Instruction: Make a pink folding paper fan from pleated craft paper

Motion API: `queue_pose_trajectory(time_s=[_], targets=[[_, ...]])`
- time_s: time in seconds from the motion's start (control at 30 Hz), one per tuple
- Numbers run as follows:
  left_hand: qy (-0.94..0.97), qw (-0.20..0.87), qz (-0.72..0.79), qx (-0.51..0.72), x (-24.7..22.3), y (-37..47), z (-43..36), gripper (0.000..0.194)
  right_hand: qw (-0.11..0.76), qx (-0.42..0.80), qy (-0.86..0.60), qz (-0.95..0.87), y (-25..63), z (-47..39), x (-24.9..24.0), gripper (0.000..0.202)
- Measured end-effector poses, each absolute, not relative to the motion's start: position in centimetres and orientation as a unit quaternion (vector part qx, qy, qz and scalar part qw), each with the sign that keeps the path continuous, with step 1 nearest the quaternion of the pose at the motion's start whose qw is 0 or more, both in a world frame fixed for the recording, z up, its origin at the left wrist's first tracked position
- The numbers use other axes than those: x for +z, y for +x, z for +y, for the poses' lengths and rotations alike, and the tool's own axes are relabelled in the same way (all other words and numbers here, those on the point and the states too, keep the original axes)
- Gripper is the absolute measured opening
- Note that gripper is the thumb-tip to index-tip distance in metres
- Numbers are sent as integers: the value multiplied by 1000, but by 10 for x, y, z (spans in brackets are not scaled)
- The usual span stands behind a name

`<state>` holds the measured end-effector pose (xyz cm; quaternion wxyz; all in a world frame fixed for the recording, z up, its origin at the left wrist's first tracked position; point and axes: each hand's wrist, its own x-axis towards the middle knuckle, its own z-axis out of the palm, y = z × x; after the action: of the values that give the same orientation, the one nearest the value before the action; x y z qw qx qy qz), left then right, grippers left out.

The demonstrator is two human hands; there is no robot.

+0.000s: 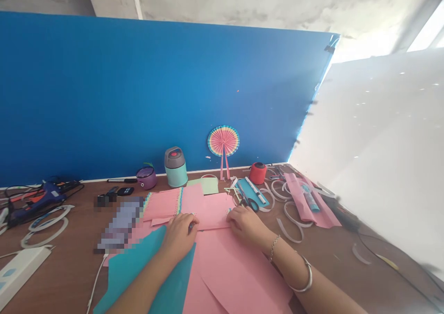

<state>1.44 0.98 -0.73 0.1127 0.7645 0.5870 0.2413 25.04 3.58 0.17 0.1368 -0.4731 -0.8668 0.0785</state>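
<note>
A pink paper piece point(213, 211) lies flat between my two hands, above large pink sheets point(239, 267). My left hand point(182, 230) has its fingers curled at the paper's left end. At its right end, my right hand point(244, 221) has the fingers bent together on the edge. Teal paper point(138, 267) lies beneath my left forearm. Just beyond my left hand is pink paper with a striped yellow and blue border point(163, 204). A round pleated pink fan point(224, 141) leans upright against the blue panel.
Scissors point(250, 204) and a white pen point(255, 191) lie near my right hand. Behind stand a mint flask point(175, 168), a purple cup point(146, 177) and a red container point(258, 173). Left are a glue gun point(45, 196) and power strip point(24, 272); paper strips point(291, 230) curl at right.
</note>
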Motion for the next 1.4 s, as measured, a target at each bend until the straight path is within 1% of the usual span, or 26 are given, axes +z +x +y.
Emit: queue_pose_trajectory(time_s=[0.33, 0.7, 0.8, 0.97, 1.03, 1.17, 1.4], targets=[[756, 96, 600, 245, -13, 14, 13, 18, 143, 96, -474, -863, 250, 36, 5, 17], [761, 90, 597, 236, -13, 18, 13, 15, 141, 79, -478, -864, 249, 37, 0, 17], [787, 69, 565, 237, -11, 19, 12, 23, 126, 71, -476, -868, 248, 37, 1, 20], [852, 31, 483, 197, -11, 23, 12, 53, 87, 32, -434, -896, 244, 33, 2, 36], [871, 16, 457, 178, -12, 25, 12, 60, 74, 11, -398, -915, 242, 30, 3, 39], [879, -1, 447, 166, -7, 23, 13, 56, 60, -10, -376, -925, 240, 29, 3, 33], [846, 31, 508, 158, 3, 3, 15, 48, 64, -5, -437, -897, 250, 28, 11, 26]])
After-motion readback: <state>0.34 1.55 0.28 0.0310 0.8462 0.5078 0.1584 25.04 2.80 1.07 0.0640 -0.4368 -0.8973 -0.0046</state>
